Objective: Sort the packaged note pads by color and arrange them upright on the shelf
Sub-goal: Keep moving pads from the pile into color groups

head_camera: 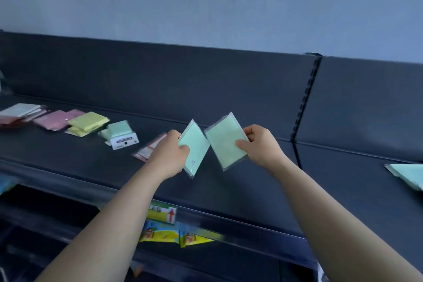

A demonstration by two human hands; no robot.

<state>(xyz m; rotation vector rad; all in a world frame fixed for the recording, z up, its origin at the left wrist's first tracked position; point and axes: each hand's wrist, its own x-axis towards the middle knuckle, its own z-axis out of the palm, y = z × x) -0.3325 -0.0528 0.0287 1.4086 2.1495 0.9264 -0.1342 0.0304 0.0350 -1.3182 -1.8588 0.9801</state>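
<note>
Above the dark shelf (229,190), my left hand (169,155) grips one packaged green note pad (195,151) by its left edge. My right hand (258,144) pinches a second green pad (225,142) by its right edge. Both pads are lifted and tilted, with their near corners almost touching. On the shelf to the left lie pink pads (57,119), yellow pads (88,122), more green pads (117,129) beside a small white box (124,142), and a pink-edged pad (148,149) partly hidden by my left hand. Another green pad (407,175) lies flat at the far right.
A white and pink stack (20,112) sits at the shelf's far left. A slotted upright post (305,107) divides the dark back panel. Yellow price tags (162,212) and colourful packets (176,234) hang below the shelf's front edge.
</note>
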